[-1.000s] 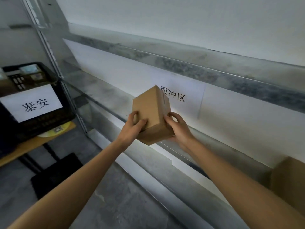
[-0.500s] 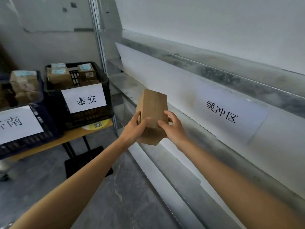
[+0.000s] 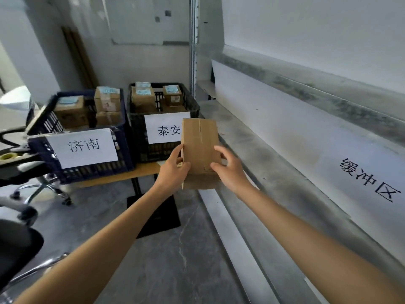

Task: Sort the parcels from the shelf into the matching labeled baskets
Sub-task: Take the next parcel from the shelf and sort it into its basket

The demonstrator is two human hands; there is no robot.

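A plain brown cardboard parcel [image 3: 200, 148] is held upright in front of me, its taped face toward me. My left hand [image 3: 174, 170] grips its left edge and my right hand [image 3: 229, 170] grips its right side. Behind it, a black basket [image 3: 137, 128] with a paper label reading 泰安 holds several boxes. To its left a dark blue basket [image 3: 126, 150] labelled 济南 also holds several boxes. The metal shelf [image 3: 252, 150] runs along my right, with a paper sign reading 缓冲区.
Both baskets stand on a low wooden table [image 3: 131, 175] with a black base on the grey floor. An office chair [image 3: 24, 170] with a chrome base stands at the left. A tape roll [image 3: 6, 157] lies at the far left.
My view has swung left from the shelf toward the baskets, and both hands have carried the parcel along. The blue 济南 basket has come fully into view.
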